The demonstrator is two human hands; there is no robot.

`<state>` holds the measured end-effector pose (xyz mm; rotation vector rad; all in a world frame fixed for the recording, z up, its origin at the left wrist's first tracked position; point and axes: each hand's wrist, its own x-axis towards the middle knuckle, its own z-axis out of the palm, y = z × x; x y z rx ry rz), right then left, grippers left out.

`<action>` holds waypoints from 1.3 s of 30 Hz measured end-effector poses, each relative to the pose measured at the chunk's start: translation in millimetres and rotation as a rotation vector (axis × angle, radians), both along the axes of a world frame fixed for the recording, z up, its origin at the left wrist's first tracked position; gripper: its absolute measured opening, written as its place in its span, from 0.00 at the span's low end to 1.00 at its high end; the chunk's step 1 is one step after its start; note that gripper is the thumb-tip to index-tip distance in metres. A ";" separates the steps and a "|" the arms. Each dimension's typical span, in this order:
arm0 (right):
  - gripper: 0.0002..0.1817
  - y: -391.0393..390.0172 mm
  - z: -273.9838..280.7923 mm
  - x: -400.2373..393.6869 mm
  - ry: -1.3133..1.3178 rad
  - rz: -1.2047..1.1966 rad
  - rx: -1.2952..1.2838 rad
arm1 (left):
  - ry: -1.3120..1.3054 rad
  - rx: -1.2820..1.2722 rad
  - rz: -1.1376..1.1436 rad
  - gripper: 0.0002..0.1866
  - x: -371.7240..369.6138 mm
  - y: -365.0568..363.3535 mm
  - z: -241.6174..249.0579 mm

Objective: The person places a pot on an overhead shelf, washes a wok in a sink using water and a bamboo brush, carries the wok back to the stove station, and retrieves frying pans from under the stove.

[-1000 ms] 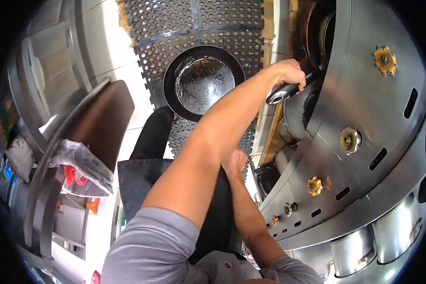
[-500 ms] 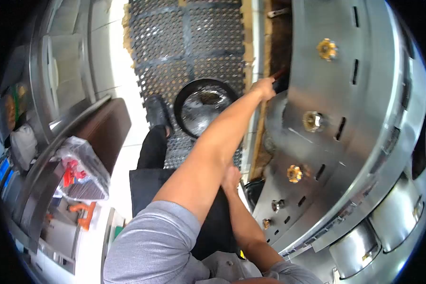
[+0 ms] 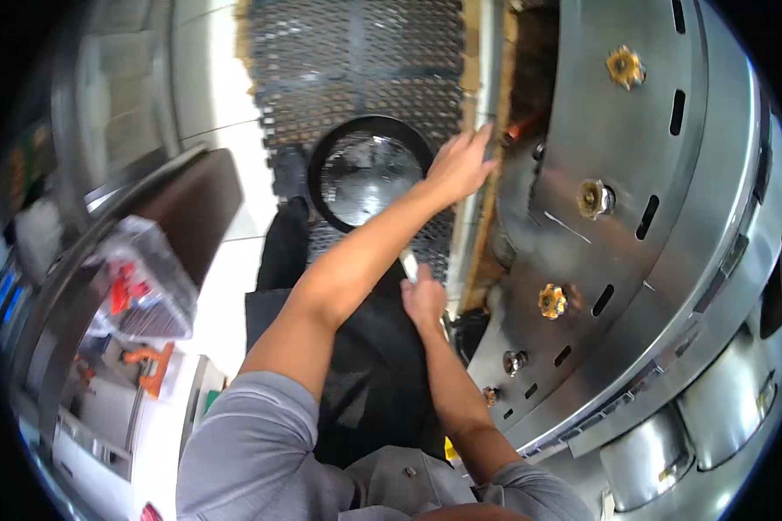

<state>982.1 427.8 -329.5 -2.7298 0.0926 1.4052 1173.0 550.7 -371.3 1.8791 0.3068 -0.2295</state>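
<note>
My right hand (image 3: 424,300) is closed around the pale handle (image 3: 408,263) of a round frying pan (image 3: 318,178). The pan has a black wall and a shiny, reflective inside, and it is held low over the floor mat. Across the pan's right side reaches my left forearm. My left hand (image 3: 462,167) is empty, its fingers spread, beside the lower edge of the stove. Close to those fingers, a red handle (image 3: 523,128) shows in the dark gap under the steel panel. What it belongs to is hidden.
To the right runs a steel stove front (image 3: 582,260) with several knobs (image 3: 553,301). A perforated black mat (image 3: 356,52) covers the floor. On the left, a plastic-wrapped box (image 3: 152,286) with red items stands near a brown panel (image 3: 191,217).
My left hand has let go of the red handle and drawn slightly back to the left, its fingers opening. The pan sits a little higher in view, and its handle now shows.
</note>
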 end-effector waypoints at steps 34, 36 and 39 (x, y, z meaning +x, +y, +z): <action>0.24 -68.1 382.0 -214.6 -0.812 0.180 0.489 | 0.665 0.304 0.349 0.22 -802.0 196.0 308.9; 0.24 -82.4 382.9 -243.0 -0.689 0.160 0.395 | 0.791 0.423 0.208 0.20 -822.6 193.4 293.0; 0.25 -97.9 382.1 -295.6 -0.720 0.027 0.458 | 0.741 0.383 0.195 0.20 -834.9 193.6 259.6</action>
